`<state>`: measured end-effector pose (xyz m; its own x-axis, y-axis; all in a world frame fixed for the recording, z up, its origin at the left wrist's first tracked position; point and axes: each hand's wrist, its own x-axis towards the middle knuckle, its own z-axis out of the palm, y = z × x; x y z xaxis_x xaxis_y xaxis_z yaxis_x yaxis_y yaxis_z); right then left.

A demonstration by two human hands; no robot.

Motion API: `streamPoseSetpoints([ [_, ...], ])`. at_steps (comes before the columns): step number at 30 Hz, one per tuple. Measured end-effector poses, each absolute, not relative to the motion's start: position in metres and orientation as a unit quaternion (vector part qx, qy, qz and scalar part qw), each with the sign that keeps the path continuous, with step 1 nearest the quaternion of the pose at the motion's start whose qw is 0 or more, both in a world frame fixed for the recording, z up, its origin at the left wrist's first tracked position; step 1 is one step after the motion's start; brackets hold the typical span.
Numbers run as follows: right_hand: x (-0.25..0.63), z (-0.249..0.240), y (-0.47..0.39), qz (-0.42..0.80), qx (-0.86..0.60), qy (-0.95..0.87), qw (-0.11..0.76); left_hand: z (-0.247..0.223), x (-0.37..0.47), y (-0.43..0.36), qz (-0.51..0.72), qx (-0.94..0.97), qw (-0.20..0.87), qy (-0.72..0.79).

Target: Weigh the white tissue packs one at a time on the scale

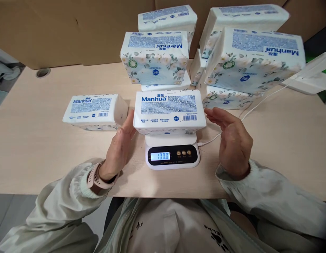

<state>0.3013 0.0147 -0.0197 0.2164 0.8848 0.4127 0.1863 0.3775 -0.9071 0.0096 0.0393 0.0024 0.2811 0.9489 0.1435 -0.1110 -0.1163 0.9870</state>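
Note:
A white and blue tissue pack (169, 110) lies on a small white digital scale (172, 156), whose lit display reads 100.0. My left hand (120, 146) is upright just left of that pack, palm toward it, holding nothing. On the other side, my right hand (231, 140) is also raised on edge, its fingertips near the pack's right end, with nothing in it. Both hands have their fingers extended. Another tissue pack (93, 110) rests on the table to the left, close behind my left hand.
Stacked tissue packs (154, 58) stand behind the scale, with more stacked packs (255, 63) at the back right. A white cable (254, 107) runs from the scale to a white object (314, 77). Cardboard (86, 31) lines the table's back.

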Motion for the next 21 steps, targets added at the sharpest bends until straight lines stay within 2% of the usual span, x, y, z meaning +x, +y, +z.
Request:
streamPoseSetpoints([
  [21, 0.2984, -0.0171, 0.0140, 0.278, -0.488, -0.545, 0.623, 0.0013, 0.0075, 0.0359, 0.475, 0.569, 0.557, 0.376],
])
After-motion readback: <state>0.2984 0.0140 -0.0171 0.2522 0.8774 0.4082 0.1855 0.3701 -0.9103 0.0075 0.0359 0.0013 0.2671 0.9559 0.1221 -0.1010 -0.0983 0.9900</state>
